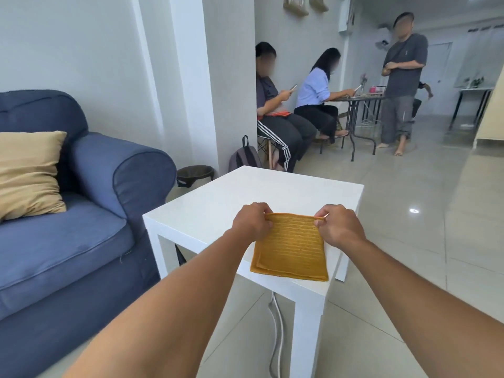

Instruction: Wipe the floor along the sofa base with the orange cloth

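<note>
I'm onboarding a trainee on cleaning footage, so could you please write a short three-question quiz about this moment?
1. True or false: the orange cloth lies folded on the white table.
2. Which corners of the cloth do the left hand and right hand pinch? A) the far corners B) the near corners C) none
3. Fill in: the tan cushion rests on the ____ sofa.

Key: 1 true; 2 A; 3 blue. Judging from the cloth sitting on the table, floor wiping has not begun.
</note>
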`<move>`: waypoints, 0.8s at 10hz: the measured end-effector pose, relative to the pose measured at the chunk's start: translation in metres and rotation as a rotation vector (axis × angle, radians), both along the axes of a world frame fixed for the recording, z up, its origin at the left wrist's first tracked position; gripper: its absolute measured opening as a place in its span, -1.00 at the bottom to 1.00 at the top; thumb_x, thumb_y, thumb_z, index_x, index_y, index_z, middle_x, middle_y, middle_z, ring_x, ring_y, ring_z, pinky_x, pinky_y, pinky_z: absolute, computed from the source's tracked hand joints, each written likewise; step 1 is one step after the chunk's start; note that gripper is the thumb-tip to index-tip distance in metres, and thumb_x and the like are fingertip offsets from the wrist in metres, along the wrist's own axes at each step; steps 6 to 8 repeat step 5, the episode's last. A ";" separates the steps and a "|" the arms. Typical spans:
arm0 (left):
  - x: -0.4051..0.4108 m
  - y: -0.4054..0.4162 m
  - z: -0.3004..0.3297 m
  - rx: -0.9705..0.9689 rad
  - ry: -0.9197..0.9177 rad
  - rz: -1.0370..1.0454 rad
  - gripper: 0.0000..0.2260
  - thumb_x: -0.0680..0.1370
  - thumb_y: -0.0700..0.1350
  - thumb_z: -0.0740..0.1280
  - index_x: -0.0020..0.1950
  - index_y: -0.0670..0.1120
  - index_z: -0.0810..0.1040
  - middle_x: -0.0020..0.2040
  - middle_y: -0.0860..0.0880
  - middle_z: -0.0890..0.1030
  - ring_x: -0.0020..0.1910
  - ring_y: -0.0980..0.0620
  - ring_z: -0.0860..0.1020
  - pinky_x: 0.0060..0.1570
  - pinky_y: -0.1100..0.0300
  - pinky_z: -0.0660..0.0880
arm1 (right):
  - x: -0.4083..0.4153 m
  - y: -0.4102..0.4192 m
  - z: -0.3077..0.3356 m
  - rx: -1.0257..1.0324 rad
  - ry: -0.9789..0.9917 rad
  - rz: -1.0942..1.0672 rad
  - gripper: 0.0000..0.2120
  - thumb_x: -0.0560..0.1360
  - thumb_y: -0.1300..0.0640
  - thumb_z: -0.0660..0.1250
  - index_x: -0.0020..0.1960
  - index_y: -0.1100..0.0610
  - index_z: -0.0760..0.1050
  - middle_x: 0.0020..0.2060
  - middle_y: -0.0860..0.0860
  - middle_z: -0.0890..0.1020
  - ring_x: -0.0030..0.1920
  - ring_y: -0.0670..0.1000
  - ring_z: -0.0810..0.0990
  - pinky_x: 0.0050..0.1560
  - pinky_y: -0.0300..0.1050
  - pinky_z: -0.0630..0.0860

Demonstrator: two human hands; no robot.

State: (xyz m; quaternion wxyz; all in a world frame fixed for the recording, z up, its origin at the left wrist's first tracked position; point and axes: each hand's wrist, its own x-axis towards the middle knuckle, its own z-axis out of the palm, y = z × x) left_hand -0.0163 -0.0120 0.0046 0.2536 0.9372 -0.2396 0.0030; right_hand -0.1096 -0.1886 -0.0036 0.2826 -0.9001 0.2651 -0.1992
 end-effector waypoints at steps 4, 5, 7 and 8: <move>-0.030 -0.012 -0.050 0.175 -0.141 -0.135 -0.50 0.63 0.19 0.12 0.55 0.08 0.27 0.60 0.02 0.20 0.57 -0.02 0.13 0.52 -0.03 0.13 | -0.015 -0.003 -0.045 -0.226 0.054 0.147 -0.75 0.53 -0.08 0.31 0.17 -0.06 0.58 0.20 -0.04 0.60 0.28 0.07 0.41 0.22 0.01 0.43; -0.035 -0.010 -0.059 0.200 -0.098 -0.150 -0.44 0.63 0.25 0.03 0.59 0.07 0.17 0.63 0.01 0.07 0.61 0.01 -0.01 0.57 -0.06 -0.05 | -0.017 -0.005 -0.045 -0.123 0.050 0.141 -0.71 0.51 -0.13 0.33 0.19 -0.10 0.59 0.25 -0.03 0.58 0.30 0.07 0.42 0.25 -0.01 0.41; -0.035 -0.010 -0.059 0.200 -0.098 -0.150 -0.44 0.63 0.25 0.03 0.59 0.07 0.17 0.63 0.01 0.07 0.61 0.01 -0.01 0.57 -0.06 -0.05 | -0.017 -0.005 -0.045 -0.123 0.050 0.141 -0.71 0.51 -0.13 0.33 0.19 -0.10 0.59 0.25 -0.03 0.58 0.30 0.07 0.42 0.25 -0.01 0.41; -0.035 -0.010 -0.059 0.200 -0.098 -0.150 -0.44 0.63 0.25 0.03 0.59 0.07 0.17 0.63 0.01 0.07 0.61 0.01 -0.01 0.57 -0.06 -0.05 | -0.017 -0.005 -0.045 -0.123 0.050 0.141 -0.71 0.51 -0.13 0.33 0.19 -0.10 0.59 0.25 -0.03 0.58 0.30 0.07 0.42 0.25 -0.01 0.41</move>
